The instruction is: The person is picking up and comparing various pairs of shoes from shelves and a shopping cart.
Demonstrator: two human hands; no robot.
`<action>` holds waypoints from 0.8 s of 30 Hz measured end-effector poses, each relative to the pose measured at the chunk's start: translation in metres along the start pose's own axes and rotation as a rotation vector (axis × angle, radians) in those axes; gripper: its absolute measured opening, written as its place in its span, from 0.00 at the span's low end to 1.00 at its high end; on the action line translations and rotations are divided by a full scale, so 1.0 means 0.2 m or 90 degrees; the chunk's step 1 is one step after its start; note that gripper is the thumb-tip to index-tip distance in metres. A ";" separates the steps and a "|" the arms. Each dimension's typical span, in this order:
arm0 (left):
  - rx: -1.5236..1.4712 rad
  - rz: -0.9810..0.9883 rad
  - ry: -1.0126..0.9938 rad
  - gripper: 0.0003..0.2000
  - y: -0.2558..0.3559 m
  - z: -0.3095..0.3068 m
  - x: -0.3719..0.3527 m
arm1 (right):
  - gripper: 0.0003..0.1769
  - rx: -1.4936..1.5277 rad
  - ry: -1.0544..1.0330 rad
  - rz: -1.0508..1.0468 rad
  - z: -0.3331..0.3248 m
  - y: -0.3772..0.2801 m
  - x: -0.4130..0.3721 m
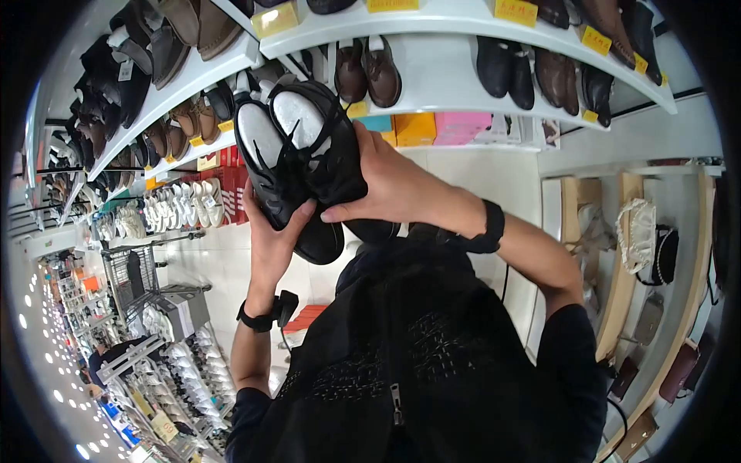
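Note:
Two black lace-up shoes with pale insoles are held up side by side before the shelves, their toes pointing toward my body. My left hand (pixel 272 235) is closed around the outer side of the left shoe (pixel 315 238), its thumb on the upper. Around the outer side of the right shoe (pixel 344 176) wraps my right hand (pixel 382 174), thumb near the front of the shoe. Both thumbs come close together between the shoes. Dark laces hang loosely over the openings. Most of the fingers are hidden behind the shoes.
Ahead, white shelves (pixel 432 100) carry brown shoes (pixel 384 73) and black shoes (pixel 505 69) with yellow price tags (pixel 515 11). Colourful boxes (pixel 463 127) stand below. A shopping cart (pixel 131 266) is at the left, near racks of white shoes (pixel 189 204). Bags (pixel 637 235) line shelving at the right.

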State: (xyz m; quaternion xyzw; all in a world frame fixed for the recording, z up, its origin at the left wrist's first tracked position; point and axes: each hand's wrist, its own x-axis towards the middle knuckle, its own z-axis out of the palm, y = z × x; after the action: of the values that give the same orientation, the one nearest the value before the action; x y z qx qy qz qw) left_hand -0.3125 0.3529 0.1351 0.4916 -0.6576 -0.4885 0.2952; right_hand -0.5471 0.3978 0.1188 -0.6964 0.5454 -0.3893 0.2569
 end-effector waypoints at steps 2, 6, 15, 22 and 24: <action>0.014 0.038 0.007 0.51 0.03 0.03 0.03 | 0.73 -0.030 0.018 -0.013 -0.05 0.01 0.00; 0.010 0.089 0.018 0.52 0.11 0.10 0.08 | 0.75 -0.036 0.053 -0.021 -0.18 0.00 0.01; -0.012 0.133 0.054 0.52 0.28 0.29 0.15 | 0.75 -0.006 0.031 0.027 -0.43 0.04 0.03; -0.039 0.160 0.072 0.51 0.34 0.39 0.21 | 0.71 0.005 0.087 -0.012 -0.55 0.08 0.05; -0.038 0.154 0.063 0.52 0.36 0.40 0.23 | 0.70 -0.016 0.107 -0.034 -0.58 0.09 0.05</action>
State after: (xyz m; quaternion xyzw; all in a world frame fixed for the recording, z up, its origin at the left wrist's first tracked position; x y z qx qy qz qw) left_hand -0.4242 0.3403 0.1697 0.4232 -0.6821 -0.4439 0.3982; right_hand -0.6506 0.3904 0.1735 -0.6790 0.5510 -0.4460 0.1907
